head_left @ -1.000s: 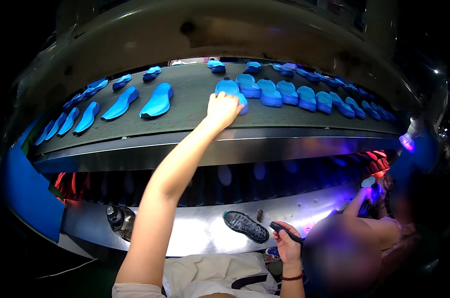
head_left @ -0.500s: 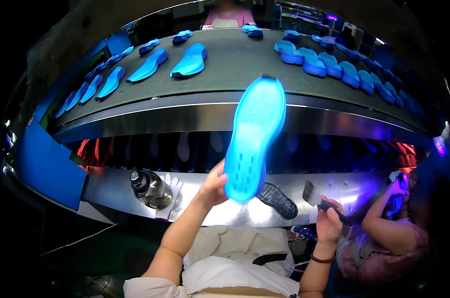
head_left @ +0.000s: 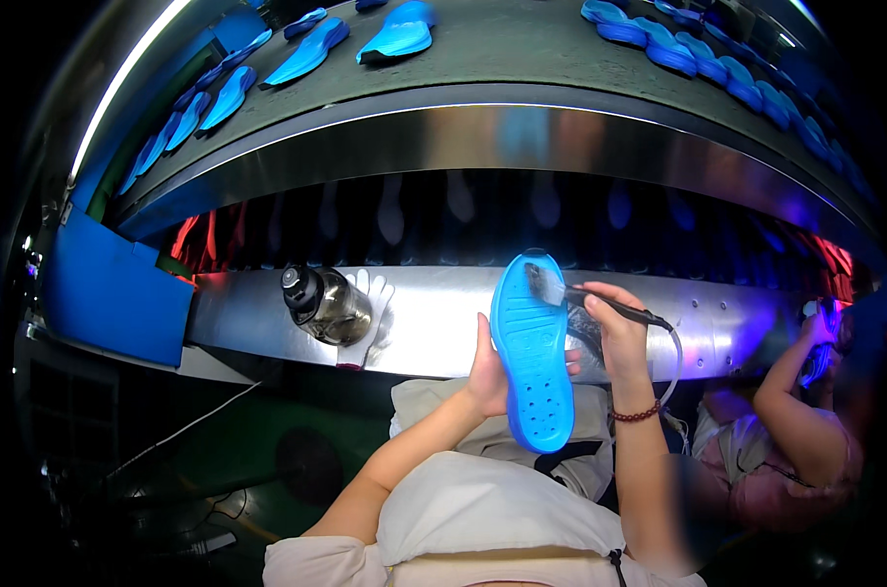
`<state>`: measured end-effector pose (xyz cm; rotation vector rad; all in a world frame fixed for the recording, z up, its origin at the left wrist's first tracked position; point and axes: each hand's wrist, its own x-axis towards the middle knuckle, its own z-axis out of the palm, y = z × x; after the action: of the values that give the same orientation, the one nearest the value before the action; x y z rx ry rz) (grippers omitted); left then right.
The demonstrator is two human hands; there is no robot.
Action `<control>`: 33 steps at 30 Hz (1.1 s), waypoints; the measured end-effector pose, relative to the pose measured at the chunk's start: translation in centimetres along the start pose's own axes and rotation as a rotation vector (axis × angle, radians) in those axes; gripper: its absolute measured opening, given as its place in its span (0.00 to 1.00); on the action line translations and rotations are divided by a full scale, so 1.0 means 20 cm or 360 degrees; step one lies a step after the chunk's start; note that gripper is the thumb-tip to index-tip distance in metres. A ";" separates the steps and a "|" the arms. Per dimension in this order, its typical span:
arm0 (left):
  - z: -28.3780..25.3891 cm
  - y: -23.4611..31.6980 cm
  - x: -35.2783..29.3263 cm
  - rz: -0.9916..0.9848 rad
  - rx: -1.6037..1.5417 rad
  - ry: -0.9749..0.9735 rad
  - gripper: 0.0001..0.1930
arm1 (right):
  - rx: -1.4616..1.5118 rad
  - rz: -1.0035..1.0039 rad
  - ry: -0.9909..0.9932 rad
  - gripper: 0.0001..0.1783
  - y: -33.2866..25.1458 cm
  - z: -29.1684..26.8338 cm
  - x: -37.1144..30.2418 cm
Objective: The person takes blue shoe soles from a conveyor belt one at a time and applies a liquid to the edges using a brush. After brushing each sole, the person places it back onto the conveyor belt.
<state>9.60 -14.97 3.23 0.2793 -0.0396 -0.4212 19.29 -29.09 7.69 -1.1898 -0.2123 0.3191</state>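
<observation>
A bright blue shoe sole (head_left: 533, 377) stands nearly upright in front of my lap, its ridged and holed face toward me. My left hand (head_left: 489, 374) is closed round its middle, thumb on the left edge and fingertips showing at the right edge. In my right hand (head_left: 621, 335) is a dark-handled brush (head_left: 546, 286) with a pale cord or tube running from its end. The bristles lie against the upper part of the sole. Behind the sole and brush, a dark perforated shoe (head_left: 584, 328) on the metal ledge is partly hidden.
On the metal ledge (head_left: 443, 308) stand a dark-capped clear bottle (head_left: 331, 308) and, beside it, a white glove (head_left: 377, 313). Beyond, a conveyor belt (head_left: 502, 54) carries rows of blue soles (head_left: 308, 54). At the right a co-worker's arm (head_left: 800, 391) reaches toward the ledge.
The sole has come down toward my lap and now shows its ridged face. My right hand has raised the brush leftward onto it. The view has tilted downward.
</observation>
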 end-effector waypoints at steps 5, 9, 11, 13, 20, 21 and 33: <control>0.01 -0.04 0.06 0.0255 0.0210 0.0602 0.44 | -0.0977 -0.0658 -0.0140 0.09 0.02 0.17 -0.02; -0.06 0.08 0.03 0.0453 0.0214 0.0608 0.44 | -0.1409 -0.1040 -0.0497 0.09 -0.01 0.23 -0.15; -0.06 0.16 -0.02 0.0446 0.0379 0.0598 0.46 | -0.1427 -0.0899 -0.0718 0.09 -0.05 0.17 -0.24; -0.05 0.19 -0.07 0.0377 0.0367 0.0522 0.48 | -0.1285 -0.0621 -0.1022 0.10 -0.14 0.09 -0.26; 0.10 0.12 -0.05 0.0127 0.0072 0.0037 0.48 | -0.0524 -0.0272 -0.0407 0.10 -0.24 0.16 -0.10; 0.16 0.12 -0.03 0.0160 0.0041 0.0104 0.47 | -0.0655 -0.0471 -0.0543 0.09 -0.24 0.17 -0.10; 0.24 0.20 0.01 0.0524 0.0567 0.0241 0.45 | -0.0569 -0.0606 -0.1095 0.10 -0.36 0.12 -0.07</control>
<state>10.83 -12.83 8.98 0.6446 -0.0116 -0.0618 18.15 -29.77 15.22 -1.3215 -1.1185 0.3531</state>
